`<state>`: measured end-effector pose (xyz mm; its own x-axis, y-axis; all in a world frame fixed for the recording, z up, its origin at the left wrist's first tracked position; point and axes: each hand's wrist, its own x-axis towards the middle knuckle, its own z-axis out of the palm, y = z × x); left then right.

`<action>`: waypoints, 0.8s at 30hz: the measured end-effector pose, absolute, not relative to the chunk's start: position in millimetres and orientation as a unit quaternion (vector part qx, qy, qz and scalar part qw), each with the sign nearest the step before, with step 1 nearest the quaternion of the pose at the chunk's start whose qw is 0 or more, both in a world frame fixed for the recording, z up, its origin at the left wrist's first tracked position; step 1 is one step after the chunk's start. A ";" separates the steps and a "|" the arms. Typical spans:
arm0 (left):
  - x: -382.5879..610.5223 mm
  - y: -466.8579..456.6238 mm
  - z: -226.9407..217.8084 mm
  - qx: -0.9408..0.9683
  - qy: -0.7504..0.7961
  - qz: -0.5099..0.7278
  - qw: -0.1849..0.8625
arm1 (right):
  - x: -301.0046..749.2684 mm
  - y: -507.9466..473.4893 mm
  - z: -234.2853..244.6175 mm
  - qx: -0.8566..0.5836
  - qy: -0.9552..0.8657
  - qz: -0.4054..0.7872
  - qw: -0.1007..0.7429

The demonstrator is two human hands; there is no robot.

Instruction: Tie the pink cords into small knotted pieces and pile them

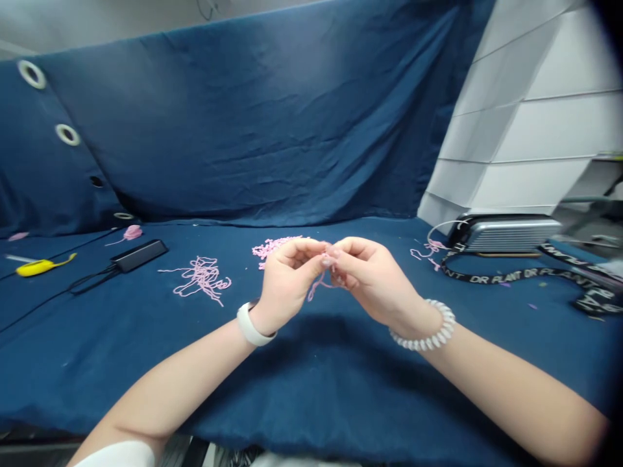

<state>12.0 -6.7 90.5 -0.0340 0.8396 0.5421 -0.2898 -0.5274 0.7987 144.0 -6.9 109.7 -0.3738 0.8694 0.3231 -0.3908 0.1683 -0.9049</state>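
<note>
A navy cloth (233, 117) with metal grommets (67, 134) hangs behind a desk (146, 383) draped in the same blue, and a white panelled partition (530, 110) rises on the right. On the desk lie a silver ribbed case (506, 233), a black lanyard with white lettering (491, 275), a flat black box with a cable (139, 255) and a yellow object (41, 266). Loose pink yarn lies about in several lots: a scribbled tangle (202, 279), a crinkled heap (272, 246) just behind the hands, a small ball (132, 232), and a loop beside the case (428, 250).

The left hand (287, 282) and right hand (370, 279) meet above the desk, their fingers (311, 250) closed almost tip to tip on a thin pink yarn strand (317, 287), whose short tail hangs below them. (Exactly which fingertips pinch it is hidden.)

The main risk seems to be that thin grip: slackened fingers could let so short a strand slip away and drop among the look-alike yarn. The crinkled heap is close enough to snag a dangling end, and the coiled bracelet (423, 327) on the right wrist or the white wristband (250, 324) on the left could catch a loose loop.
</note>
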 end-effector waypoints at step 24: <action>14.0 -14.8 104.6 0.497 0.196 0.638 0.554 | 158.1 -2.5 130.6 -0.193 -0.450 0.648 0.584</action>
<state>14.0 -14.8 104.6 0.1087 0.9021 0.4176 -0.5134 -0.3088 0.8007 158.1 -2.5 130.6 -0.2430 0.9304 0.2745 -0.5824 0.0863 -0.8083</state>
